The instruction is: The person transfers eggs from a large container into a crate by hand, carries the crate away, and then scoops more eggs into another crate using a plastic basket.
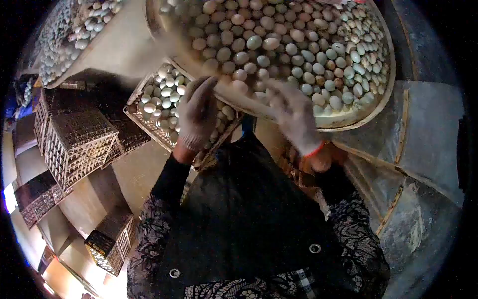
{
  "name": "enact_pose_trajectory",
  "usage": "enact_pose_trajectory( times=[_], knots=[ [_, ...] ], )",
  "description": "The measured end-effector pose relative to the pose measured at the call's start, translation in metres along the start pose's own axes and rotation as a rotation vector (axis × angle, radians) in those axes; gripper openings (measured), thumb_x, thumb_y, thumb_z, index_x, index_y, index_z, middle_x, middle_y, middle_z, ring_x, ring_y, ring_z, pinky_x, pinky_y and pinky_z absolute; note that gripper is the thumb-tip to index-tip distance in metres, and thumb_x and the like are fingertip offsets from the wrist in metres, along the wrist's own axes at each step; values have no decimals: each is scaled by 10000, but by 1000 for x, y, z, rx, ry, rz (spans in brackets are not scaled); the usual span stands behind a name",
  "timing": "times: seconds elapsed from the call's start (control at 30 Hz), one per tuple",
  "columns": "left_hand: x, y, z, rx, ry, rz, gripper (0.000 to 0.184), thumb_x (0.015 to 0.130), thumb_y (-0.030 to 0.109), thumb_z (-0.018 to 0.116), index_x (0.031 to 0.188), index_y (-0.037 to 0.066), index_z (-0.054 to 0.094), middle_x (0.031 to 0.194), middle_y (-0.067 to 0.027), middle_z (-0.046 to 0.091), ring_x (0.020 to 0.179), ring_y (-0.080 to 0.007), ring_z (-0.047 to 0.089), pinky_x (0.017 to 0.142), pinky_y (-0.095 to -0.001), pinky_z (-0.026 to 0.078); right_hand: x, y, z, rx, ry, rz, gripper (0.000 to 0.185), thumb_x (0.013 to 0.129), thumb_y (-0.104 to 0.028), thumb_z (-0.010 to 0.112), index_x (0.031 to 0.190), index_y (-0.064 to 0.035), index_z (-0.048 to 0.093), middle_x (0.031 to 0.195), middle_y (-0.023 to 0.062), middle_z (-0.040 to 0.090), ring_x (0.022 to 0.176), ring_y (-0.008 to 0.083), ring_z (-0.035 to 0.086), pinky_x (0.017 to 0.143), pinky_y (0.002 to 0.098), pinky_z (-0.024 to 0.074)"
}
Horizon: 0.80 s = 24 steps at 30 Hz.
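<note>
Many pale white, greenish and pinkish eggs (pixel 264 42) cover a large rounded tray (pixel 356 121) in front of me. My left hand (pixel 197 113), in a light knit glove, is over a crate (pixel 144 127) of eggs, its fingers partly curled; what they hold, if anything, I cannot make out. My right hand (pixel 294 113), gloved with a red cuff, reaches over the tray's near rim with its fingers bent and slightly blurred. Whether an egg is in its fingers is hidden. The crate sits below the tray's left edge.
Another heap of eggs (pixel 94 25) lies on a surface at the upper left. Stacked plastic crates (pixel 79 144) stand at the left, with one more crate (pixel 113 239) lower down. Grey floor panels (pixel 430 134) edged with strips lie at the right.
</note>
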<state>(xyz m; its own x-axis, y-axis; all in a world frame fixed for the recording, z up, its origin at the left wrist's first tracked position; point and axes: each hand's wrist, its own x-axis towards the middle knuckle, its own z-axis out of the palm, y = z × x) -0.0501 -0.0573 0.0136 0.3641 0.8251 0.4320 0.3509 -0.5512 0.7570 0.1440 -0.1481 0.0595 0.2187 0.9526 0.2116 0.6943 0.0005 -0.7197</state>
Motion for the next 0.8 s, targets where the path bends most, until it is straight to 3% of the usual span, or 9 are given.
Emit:
enact_pose_trajectory(
  times=[0.1,0.2,0.3,0.4,0.5,0.63,0.67,0.73,0.8],
  knots=[
    [43,19,34,-153,-476,-334,300,866,107,517,1158,48,545,973,-172,606,844,-332,605,725,-381,494,-1,105,-3,-227,-224,9,318,922,-111,476,1229,-36,507,1282,168,496,1067,271,564,865,303,468],
    [54,-98,135,-353,-593,-548,307,901,208,454,1152,49,533,1024,-203,560,928,-353,579,724,-397,491,7,173,25,-18,-338,259,518,941,-354,447,1377,-89,357,1334,204,440,1228,332,434,1019,376,350],
    [68,-147,157,567,-878,399,271,875,163,484,1112,51,553,1072,-111,589,1010,-315,545,886,-362,472,19,212,56,399,-283,140,519,972,-289,358,1429,-76,234,1422,199,333,1308,324,338,1086,356,257],
    [85,-109,135,541,-947,676,321,887,236,469,1139,46,527,1102,-161,571,1067,-395,504,902,-431,457,43,178,52,248,-391,293,514,986,-287,287,1435,-47,211,1474,114,244,1360,247,224,1107,313,183],
    [76,-110,152,312,-786,12,379,873,244,493,1191,38,484,1138,-194,543,1090,-414,492,883,-440,462,64,167,57,-42,-529,244,559,985,-362,286,1432,-32,228,1499,81,206,1380,202,181,1109,295,161],
    [76,-117,164,227,-870,-135,500,862,221,548,1312,81,382,1185,-165,542,1028,-353,559,824,-410,480,77,162,79,575,-277,723,540,948,-430,389,1326,-50,450,1283,113,523,1194,232,474,1008,353,350],
    [72,-120,164,302,-830,17,491,864,203,551,1308,78,386,1180,-157,552,1012,-319,569,822,-385,481,71,161,83,611,-119,715,648,878,-610,422,1197,-70,585,1133,69,613,1075,206,536,940,343,391],
    [63,-118,163,371,-792,162,482,866,185,554,1305,75,389,1174,-148,561,996,-286,579,821,-361,483,66,112,51,747,-141,800,614,877,-598,442,1192,-91,588,1115,49,617,1028,189,548,895,324,415],
    [63,-116,161,-295,-674,-232,332,926,260,439,1187,61,491,1068,-114,584,908,-229,574,773,-326,475,73,97,34,884,-154,863,581,876,-585,462,1186,-111,590,1096,29,621,980,172,559,849,305,438]
  ],
)
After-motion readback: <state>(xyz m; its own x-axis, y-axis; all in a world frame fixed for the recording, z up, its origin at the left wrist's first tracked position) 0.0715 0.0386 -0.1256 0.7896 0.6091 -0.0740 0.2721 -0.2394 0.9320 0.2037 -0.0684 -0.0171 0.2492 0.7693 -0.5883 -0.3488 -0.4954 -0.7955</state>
